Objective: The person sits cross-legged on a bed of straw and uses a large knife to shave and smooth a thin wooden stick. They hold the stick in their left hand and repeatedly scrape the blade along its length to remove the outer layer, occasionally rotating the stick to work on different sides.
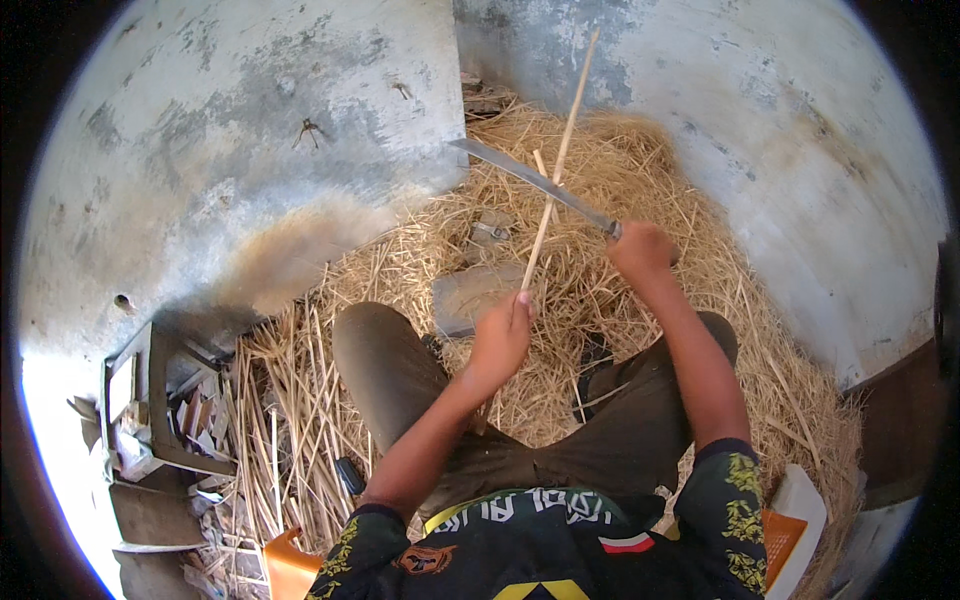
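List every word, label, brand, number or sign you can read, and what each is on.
White lettering on the shirt: foreshortened, and I don't copy out printed words.
Orange badge on the shirt: too small to read.
Knife and stick: no writing that I can see.

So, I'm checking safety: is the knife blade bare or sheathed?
Bare: grey metal shows along the blade beyond the right hand.

Weathered, grey-blotched walls meet in a corner above a straw-strewn floor.
A brownish stain and a round hole mark the left wall; below the hole stands a wooden frame holding scraps. An orange plastic seat shows below; bright light glares far left.
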Demonstrator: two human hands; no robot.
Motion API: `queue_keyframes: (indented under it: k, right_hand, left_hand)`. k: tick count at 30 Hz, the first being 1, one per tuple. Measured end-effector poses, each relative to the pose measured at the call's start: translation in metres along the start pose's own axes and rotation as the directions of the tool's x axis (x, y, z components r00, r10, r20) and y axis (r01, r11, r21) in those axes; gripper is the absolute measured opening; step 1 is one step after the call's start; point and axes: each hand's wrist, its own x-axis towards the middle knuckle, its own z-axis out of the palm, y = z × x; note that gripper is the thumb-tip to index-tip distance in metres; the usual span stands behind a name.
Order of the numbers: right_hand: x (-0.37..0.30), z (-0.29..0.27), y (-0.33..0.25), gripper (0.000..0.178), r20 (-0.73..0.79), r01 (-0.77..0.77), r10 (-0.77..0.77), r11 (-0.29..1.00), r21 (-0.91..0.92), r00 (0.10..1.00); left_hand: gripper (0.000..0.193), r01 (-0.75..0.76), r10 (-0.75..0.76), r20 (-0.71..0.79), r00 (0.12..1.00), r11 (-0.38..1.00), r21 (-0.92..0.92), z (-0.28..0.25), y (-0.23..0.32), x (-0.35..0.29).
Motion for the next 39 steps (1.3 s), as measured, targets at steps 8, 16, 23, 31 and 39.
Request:
queue_keyframes:
  k: [8,16,23,31,39]
  right_hand:
    - [-0.009,0.021,-0.009,0.024,0.048,0.443,-0.441,0.887,-0.125,0.896]
    - [-0.012,0.020,-0.029,0.020,0.070,0.377,-0.376,0.926,0.004,0.924]
    - [0.037,0.023,0.012,0.019,0.086,0.123,-0.126,0.992,0.042,0.988]
    - [0.024,0.039,0.024,0.019,-0.093,0.301,-0.301,0.954,-0.017,0.949]
    - [0.008,0.029,0.009,0.020,-0.130,0.435,-0.438,0.899,-0.055,0.890]
  left_hand:
    - [0.034,0.109,-0.116,0.050,0.992,0.986,0.128,0.008,0.006,0.018]
    - [0.033,0.152,-0.155,0.014,0.988,0.982,0.112,0.015,-0.002,0.027]
    - [0.036,0.164,-0.170,0.081,0.982,0.983,0.085,0.014,0.005,0.021]
    - [0.034,0.359,-0.359,0.201,0.911,0.932,0.038,-0.002,0.012,-0.001]
    - [0.033,0.380,-0.374,0.253,0.892,0.925,0.025,-0.018,0.017,-0.015]
